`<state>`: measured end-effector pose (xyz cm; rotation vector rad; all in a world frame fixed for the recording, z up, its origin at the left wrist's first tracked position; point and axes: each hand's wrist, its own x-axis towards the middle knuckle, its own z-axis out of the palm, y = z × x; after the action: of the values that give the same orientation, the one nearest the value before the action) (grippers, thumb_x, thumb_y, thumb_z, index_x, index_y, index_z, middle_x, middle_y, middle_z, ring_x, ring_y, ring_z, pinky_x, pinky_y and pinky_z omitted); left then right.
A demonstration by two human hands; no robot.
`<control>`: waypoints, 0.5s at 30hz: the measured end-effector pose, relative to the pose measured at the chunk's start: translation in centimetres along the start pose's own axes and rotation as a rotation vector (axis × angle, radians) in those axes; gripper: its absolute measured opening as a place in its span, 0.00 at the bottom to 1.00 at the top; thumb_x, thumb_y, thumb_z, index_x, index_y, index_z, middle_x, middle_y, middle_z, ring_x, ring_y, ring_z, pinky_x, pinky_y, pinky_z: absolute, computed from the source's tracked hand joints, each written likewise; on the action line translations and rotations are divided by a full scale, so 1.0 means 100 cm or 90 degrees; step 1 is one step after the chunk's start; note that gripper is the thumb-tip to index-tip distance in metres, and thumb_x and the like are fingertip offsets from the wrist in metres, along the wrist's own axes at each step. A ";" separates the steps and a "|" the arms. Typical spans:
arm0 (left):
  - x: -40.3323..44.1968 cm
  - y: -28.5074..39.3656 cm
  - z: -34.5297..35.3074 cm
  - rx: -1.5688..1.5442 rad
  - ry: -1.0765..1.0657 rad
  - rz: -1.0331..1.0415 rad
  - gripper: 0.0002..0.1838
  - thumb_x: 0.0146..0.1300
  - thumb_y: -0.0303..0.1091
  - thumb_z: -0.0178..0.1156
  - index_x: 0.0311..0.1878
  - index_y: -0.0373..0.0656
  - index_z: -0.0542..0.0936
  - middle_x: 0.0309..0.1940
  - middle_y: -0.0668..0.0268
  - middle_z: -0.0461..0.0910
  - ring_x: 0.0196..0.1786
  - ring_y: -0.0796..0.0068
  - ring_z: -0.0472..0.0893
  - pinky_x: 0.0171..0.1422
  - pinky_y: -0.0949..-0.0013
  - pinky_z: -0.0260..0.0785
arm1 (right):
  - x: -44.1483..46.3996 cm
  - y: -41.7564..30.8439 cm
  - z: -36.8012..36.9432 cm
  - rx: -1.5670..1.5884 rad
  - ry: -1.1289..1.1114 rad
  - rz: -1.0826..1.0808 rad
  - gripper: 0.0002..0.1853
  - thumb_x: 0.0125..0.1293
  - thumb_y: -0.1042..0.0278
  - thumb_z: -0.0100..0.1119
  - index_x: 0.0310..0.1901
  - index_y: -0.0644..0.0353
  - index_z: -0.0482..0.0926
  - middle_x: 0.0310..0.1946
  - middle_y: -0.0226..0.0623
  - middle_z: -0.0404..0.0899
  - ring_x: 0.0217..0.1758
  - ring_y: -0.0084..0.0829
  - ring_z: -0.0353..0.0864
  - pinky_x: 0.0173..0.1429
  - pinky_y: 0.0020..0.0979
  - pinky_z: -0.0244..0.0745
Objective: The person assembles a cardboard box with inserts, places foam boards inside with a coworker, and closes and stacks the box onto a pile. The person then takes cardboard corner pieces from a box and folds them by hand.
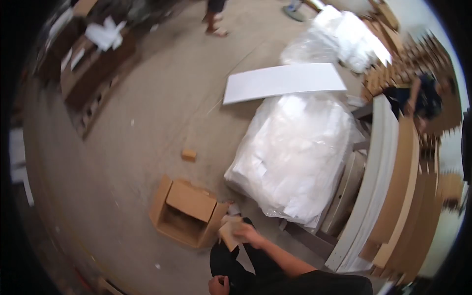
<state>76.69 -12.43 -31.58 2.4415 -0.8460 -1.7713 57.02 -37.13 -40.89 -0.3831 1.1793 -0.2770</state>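
My right hand (pixel 250 235) grips a small tan cardboard piece (pixel 228 237) over my dark-clothed legs; motion blurs its outline. Just left of that piece, an open cardboard box (pixel 191 200) sits on the floor with its flaps spread. Its inside is in shadow. Low in the view, my left hand (pixel 219 285) rests by my leg with its fingers curled. Whether anything is inside that hand is hidden.
A small brown block (pixel 189 155) lies on the floor beyond the box. Ahead stands a large plastic-wrapped white bundle (pixel 300 157), with a white panel (pixel 285 83) across its far end. Stacked boards (pixel 398 196) line the right; people stand farther off.
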 end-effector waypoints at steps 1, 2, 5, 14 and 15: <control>-0.004 0.003 -0.014 0.028 0.006 0.034 0.20 0.74 0.49 0.66 0.53 0.41 0.85 0.49 0.49 0.87 0.51 0.53 0.87 0.56 0.52 0.79 | -0.023 -0.019 -0.022 0.109 0.065 -0.050 0.22 0.71 0.67 0.68 0.65 0.60 0.79 0.58 0.38 0.85 0.57 0.35 0.86 0.64 0.39 0.81; -0.005 0.002 -0.024 0.013 0.020 0.091 0.21 0.72 0.50 0.67 0.54 0.42 0.84 0.49 0.50 0.88 0.51 0.53 0.87 0.57 0.52 0.79 | -0.048 -0.038 -0.045 0.222 0.127 -0.099 0.21 0.72 0.68 0.68 0.64 0.61 0.78 0.54 0.41 0.86 0.55 0.40 0.89 0.63 0.43 0.85; 0.043 -0.056 -0.031 0.031 0.058 0.234 0.18 0.75 0.46 0.65 0.54 0.40 0.83 0.44 0.55 0.87 0.46 0.61 0.86 0.54 0.58 0.79 | -0.179 -0.116 -0.091 0.456 0.205 -0.431 0.21 0.74 0.68 0.63 0.64 0.67 0.77 0.54 0.46 0.86 0.56 0.46 0.89 0.65 0.50 0.84; 0.020 0.069 -0.075 -0.095 -0.107 0.404 0.15 0.79 0.41 0.60 0.47 0.36 0.82 0.36 0.66 0.84 0.37 0.78 0.81 0.43 0.68 0.76 | -0.449 -0.045 -0.141 0.657 0.335 -0.896 0.21 0.79 0.64 0.57 0.67 0.67 0.74 0.56 0.48 0.87 0.59 0.47 0.88 0.68 0.46 0.82; 0.000 0.091 -0.075 -0.068 -0.116 0.443 0.13 0.79 0.40 0.60 0.48 0.37 0.82 0.36 0.66 0.84 0.38 0.76 0.82 0.45 0.68 0.76 | -0.449 -0.011 -0.138 0.677 0.358 -0.845 0.20 0.76 0.66 0.61 0.66 0.63 0.75 0.56 0.43 0.86 0.57 0.43 0.88 0.66 0.44 0.82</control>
<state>79.50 -22.43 -26.07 1.6262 -1.3569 -1.6936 28.00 -21.89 -7.21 -0.0665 0.9662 -2.1631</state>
